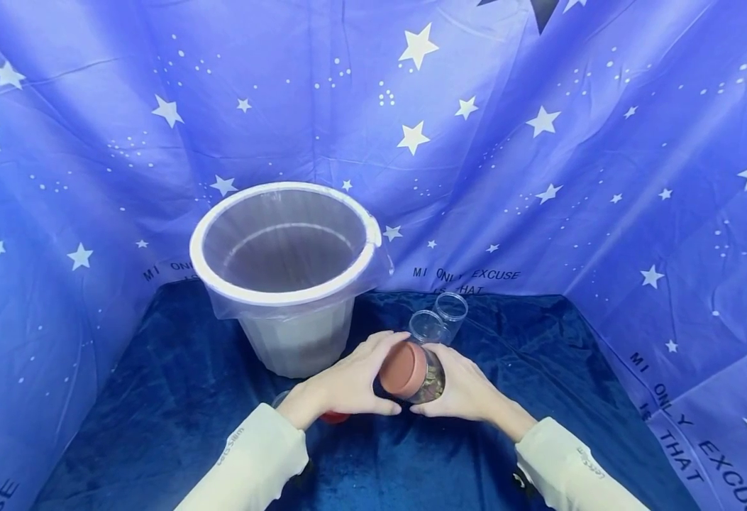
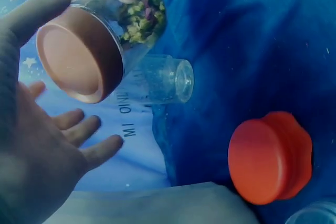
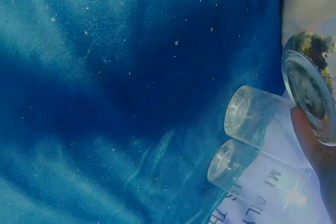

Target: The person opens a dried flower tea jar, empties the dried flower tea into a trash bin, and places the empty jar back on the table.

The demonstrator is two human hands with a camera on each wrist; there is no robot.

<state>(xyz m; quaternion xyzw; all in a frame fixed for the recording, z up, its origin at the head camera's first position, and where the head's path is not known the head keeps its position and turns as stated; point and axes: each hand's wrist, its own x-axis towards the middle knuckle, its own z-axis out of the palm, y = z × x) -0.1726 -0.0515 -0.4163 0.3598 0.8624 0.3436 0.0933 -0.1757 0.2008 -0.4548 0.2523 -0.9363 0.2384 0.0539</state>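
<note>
Velvet blue cloth (image 1: 175, 397), starry backdrop (image 1: 571, 177), bin (image 1: 286, 277), R grip (image 1: 465, 390) holding jar (image 1: 421, 376), L grip (image 1: 347, 387) wide at lid (image 1: 401, 367).

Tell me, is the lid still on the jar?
Yes, on: the brown lid caps the jar, held between both hands.

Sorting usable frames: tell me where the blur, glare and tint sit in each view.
Head view: sharp, evenly lit, backdrop edges bowed by the wide lens. Left wrist view: left hand soft and shadowed, jar lid clearer. Right wrist view: blue tint, hazy; empty cups pale and washed out.
</note>
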